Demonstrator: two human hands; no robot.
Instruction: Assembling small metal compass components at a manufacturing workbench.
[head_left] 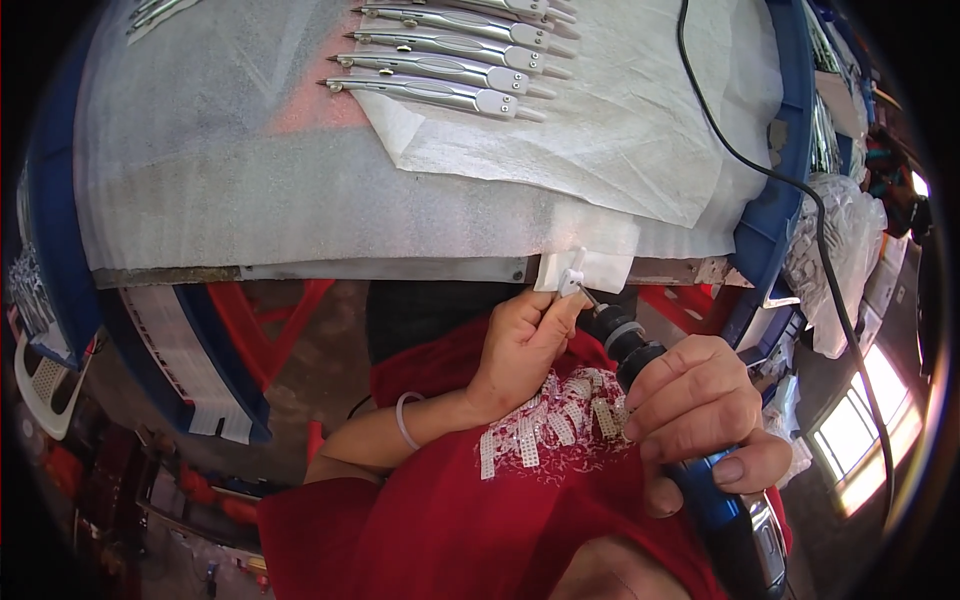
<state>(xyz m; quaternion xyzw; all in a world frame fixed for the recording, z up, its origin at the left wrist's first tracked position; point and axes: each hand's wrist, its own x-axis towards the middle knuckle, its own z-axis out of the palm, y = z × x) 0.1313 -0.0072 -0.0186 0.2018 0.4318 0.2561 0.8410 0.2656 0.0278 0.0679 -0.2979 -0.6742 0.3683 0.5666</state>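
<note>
My left hand [515, 350] is closed at the table's front edge, pinching a drawing compass [571, 280]. Only its pale hinge end and handle tip show; fingers cover the rest. Under that end lies a folded white cloth pad [607, 270]. Wrapped in my right hand [700, 400] is a blue and black electric screwdriver [712, 490], tilted up to the left. Its thin bit reaches the compass hinge beside my left thumb; whether it sits in a screw is too small to tell. Farther off, several silver compasses [430, 68] lie side by side on a white sheet.
A black cable [700, 90] runs over the sheet [600, 150] and down the right side. Blue bins [790, 130] flank the table. A clear plastic bag [830, 240] hangs at right. Red stool legs [270, 330] stand below the table. More compasses [155, 12] lie far left.
</note>
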